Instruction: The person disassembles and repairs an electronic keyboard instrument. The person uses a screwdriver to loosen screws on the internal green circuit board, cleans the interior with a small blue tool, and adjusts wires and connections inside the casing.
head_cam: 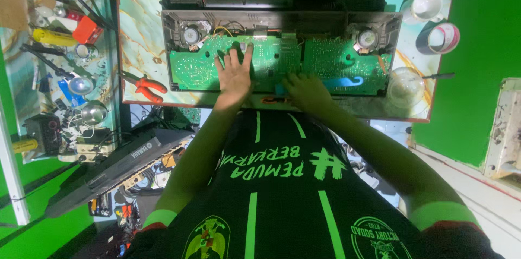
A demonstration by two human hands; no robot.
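Left hand [234, 74] flat, fingers spread on green circuit board [271, 63] running left-right; right hand [306, 89] curled at its near edge, grip unclear.

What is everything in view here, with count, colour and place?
circuit board: two, green, inside the opened grey casing on the table
speakers: two, round, at the casing's far corners
pliers: one, orange handles, table's left edge
tape roll: one, black and white, table's right
cup: one, white, beside the tape
clear dome: one, right of the boards
shelf clutter: tools, far left
left hand: flat on the left board
right hand: at the boards' near edge; grip unclear
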